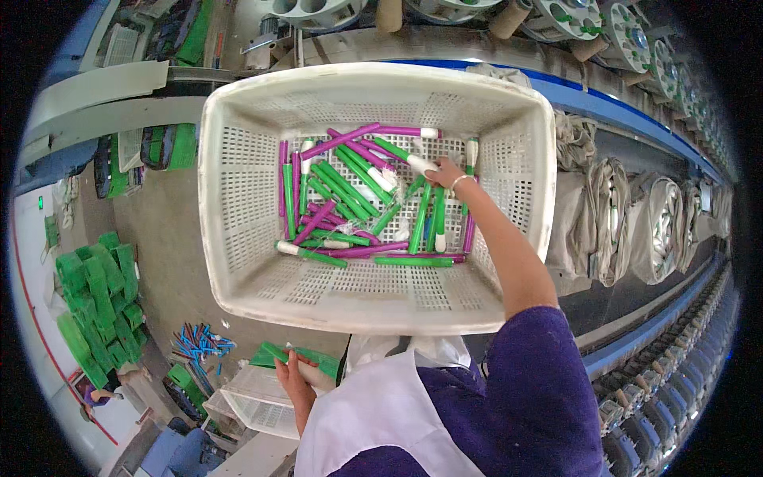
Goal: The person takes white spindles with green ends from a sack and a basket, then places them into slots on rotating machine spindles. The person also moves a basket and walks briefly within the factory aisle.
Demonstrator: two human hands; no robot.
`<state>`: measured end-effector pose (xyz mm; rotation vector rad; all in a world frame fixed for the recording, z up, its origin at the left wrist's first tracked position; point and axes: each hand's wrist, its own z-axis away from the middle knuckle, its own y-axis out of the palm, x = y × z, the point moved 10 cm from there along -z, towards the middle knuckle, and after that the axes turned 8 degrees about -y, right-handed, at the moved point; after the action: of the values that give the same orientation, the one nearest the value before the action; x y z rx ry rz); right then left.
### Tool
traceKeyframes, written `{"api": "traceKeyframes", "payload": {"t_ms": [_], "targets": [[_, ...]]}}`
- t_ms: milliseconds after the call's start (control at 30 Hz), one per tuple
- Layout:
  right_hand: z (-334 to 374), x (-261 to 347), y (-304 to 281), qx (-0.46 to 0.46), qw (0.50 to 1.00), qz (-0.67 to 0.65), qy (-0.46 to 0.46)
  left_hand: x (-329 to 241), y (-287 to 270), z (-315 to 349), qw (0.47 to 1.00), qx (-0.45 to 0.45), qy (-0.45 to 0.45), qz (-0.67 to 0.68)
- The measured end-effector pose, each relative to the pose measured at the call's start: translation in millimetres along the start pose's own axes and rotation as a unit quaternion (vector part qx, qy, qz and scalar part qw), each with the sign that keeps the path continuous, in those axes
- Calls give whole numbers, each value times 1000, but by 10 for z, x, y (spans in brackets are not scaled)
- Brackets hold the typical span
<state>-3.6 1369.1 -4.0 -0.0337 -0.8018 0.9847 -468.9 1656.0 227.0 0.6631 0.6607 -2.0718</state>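
A large white perforated plastic basket (238, 290) fills the middle of the view, with green and purple bobbins lying loose on its floor. Some bobbins carry white yarn at one end. Inside the basket, toward its right side, my right hand (447, 175) has its fingers closed on the white-yarn end of a green bobbin (395, 149). Below the basket's near edge, my left hand (297, 386) grips another green bobbin (275, 352), whose white-yarn part (319, 378) shows beside the fingers.
Spinning machinery with round cans (636, 40) lines the far right, above hanging cloth bags (612, 219). Stacked green crates (99, 302) and a pile of blue tubes (203, 343) are on the left floor. A smaller white basket (258, 409) stands near my left hand.
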Motion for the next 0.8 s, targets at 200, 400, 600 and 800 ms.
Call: {"api": "traceKeyframes", "payload": {"t_ms": [200,400,600,800], "targets": [[1402,1041,441,204,754,-616,-101,-135,-55,-54,999,18,9,42],[2075,1822,590,266,617,-719,-179,-354,-253,-265,998,11,30,51],[2489,2345,1421,211,760,-601,-133,-565,-1038,-794,982,-6,103,158],[2979,3612,3232,306,850,-215,-371,-622,-2124,-1770,881,30,-89,463]]}}
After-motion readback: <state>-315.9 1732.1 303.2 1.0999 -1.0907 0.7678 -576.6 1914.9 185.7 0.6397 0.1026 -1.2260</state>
